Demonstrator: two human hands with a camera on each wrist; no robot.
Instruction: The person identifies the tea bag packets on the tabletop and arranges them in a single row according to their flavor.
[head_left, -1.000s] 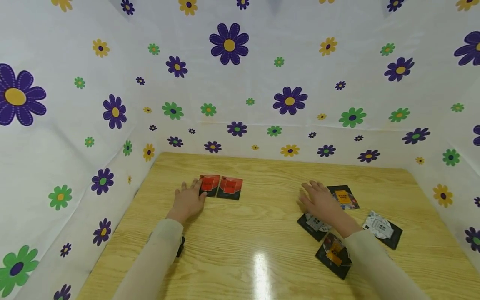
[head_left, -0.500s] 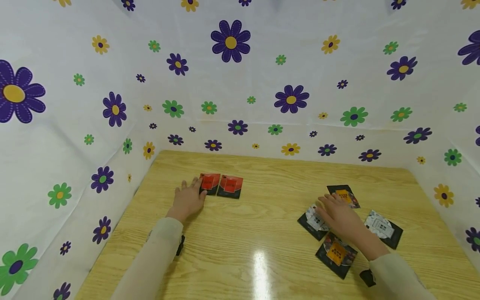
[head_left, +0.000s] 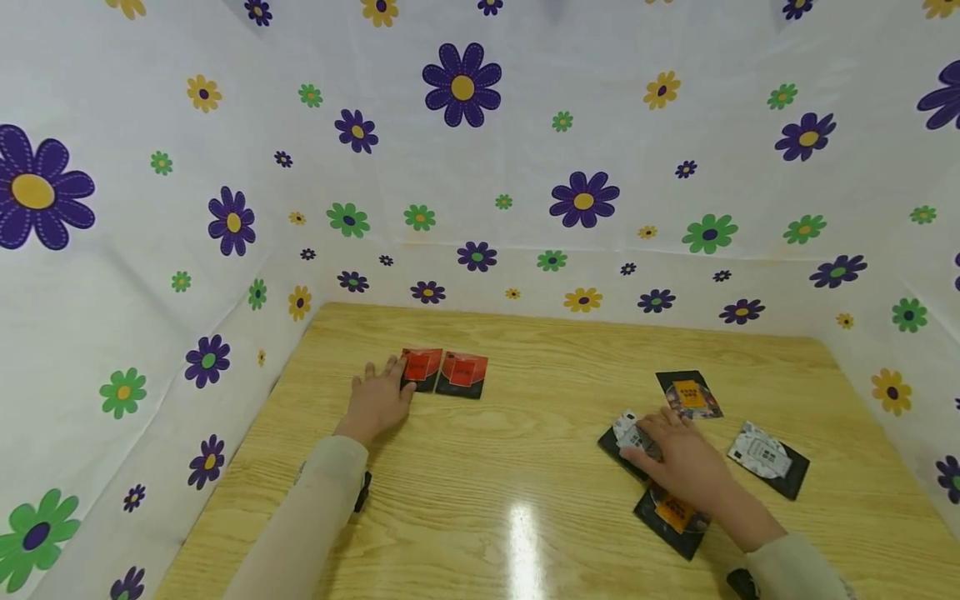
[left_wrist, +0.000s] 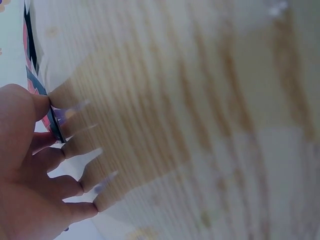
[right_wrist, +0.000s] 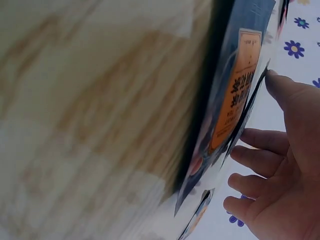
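Left hand (head_left: 377,404) lies flat with fingers fanned wide, thumb and index finger touching the left red packet (head_left: 422,367), the other fingertips down on the table (head_left: 510,467). Right hand (head_left: 684,458) has thumb and fingers apart, loosely bent, tips resting on the grey-and-white packet (head_left: 628,429), which lies at a slant on the table. The other red packet (head_left: 462,375) sits just beside the first. Far orange-label packet (head_left: 688,394) is just beyond the right hand's fingers, second grey-and-white packet (head_left: 768,458) to the right of that hand, near orange-label packet (head_left: 675,517) partly under it. Hidden: left edge of the left red packet, under fingers; right part of the grey-and-white packet, under thumb and fingers; upper part of the near orange-label packet, under the palm. Print on all packets too small or blurred to read in the head view. Left wrist view shows the red packet nearly edge-on, wood grain smeared. Right wrist view: orange label (right_wrist: 235,95) fairly clear, packet by the thumb seen as a thin edge, packet at the bottom edge cut off, can't tell which one. Both sleeves cut off by the frame; dark wrist straps only partly visible.
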